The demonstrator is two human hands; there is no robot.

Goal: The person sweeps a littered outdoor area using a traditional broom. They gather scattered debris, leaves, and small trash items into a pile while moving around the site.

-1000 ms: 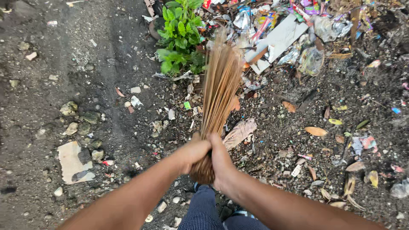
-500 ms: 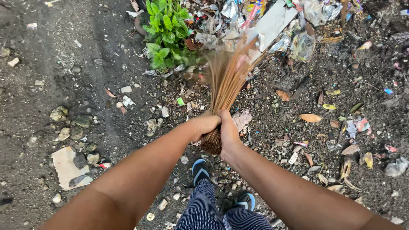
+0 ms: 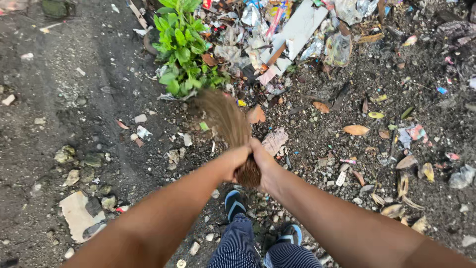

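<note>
**Outdoors, two hands clamped on a stick broom over littered ground**

Both hands meet at the bound end of a brown stick broom (image 3: 233, 134), low in the middle of the view. The left hand (image 3: 233, 161) is curled tight around the handle end from the left side, and the right hand (image 3: 265, 168) is wrapped shut on it from the right, so the two hands touch each other around the bundle. From that grip the bristles fan out up and to the left, blurred at the tips, reaching the foot of a small green leafy plant (image 3: 183, 47) that grows out of the dirt.

Dark, damp soil (image 3: 64, 99) covers the ground, dotted with small stones and scraps. Beyond the plant, at the top of the view, lies a heap of rubbish (image 3: 277, 34): crumpled plastic wrappers, a pale flat board, bits of coloured packaging. Dry fallen leaves (image 3: 356, 130) lie scattered to the right of the broom, well apart from the hands. A flat pale slab (image 3: 77, 216) sits at the lower left among stones.

Directly below the hands, the person's legs show in dark dotted trousers (image 3: 248, 245), with blue-and-black sandals (image 3: 234, 203) planted on the soil just beneath the broom's bound end.
</note>
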